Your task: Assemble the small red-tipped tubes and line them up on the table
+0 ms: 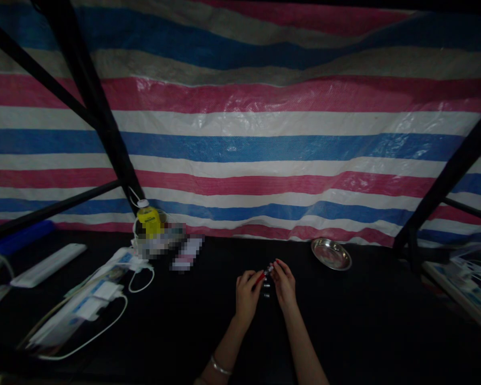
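Note:
My left hand (247, 294) is closed around a slim red tool (260, 277), whose exact kind I cannot make out. The tool slants up to the right and ends in a small shiny metal piece (269, 269). My right hand (283, 280) pinches at that metal end, its fingertips almost meeting the tool. Between the two hands, small silvery cylinders (266, 295) rest on the black table (208, 321). A bracelet circles my left wrist.
A shallow round metal dish (331, 254) stands at the back right. To the left lie power strips (76, 315) with white cables, a white bar (50, 264), a yellow bottle (149, 220) and a blurred-out flat item (187, 253). Black frame posts (104, 125) stand before a striped sheet (240, 144).

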Action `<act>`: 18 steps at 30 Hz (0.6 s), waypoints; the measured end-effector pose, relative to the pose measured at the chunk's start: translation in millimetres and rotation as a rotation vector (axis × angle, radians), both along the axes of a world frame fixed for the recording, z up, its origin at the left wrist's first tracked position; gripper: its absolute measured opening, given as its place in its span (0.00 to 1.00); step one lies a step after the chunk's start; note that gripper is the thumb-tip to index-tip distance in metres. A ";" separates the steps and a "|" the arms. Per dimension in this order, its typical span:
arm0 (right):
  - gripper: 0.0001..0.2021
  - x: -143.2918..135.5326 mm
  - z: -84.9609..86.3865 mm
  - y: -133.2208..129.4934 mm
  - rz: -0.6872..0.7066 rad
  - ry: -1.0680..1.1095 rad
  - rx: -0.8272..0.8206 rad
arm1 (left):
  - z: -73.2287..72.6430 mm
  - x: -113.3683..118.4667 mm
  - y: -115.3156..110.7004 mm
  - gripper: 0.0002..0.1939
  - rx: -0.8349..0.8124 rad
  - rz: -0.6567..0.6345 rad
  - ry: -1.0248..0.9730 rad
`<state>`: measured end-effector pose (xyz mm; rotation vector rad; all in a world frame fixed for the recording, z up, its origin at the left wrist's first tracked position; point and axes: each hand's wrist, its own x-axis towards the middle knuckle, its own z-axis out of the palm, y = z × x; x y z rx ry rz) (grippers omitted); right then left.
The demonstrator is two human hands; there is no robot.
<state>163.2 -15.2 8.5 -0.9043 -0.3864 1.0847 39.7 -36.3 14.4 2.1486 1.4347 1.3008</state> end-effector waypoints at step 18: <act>0.19 -8.1 14.6 -8.6 -0.122 -0.320 0.043 | 5.7 -1.7 2.7 0.13 -0.060 0.120 -0.198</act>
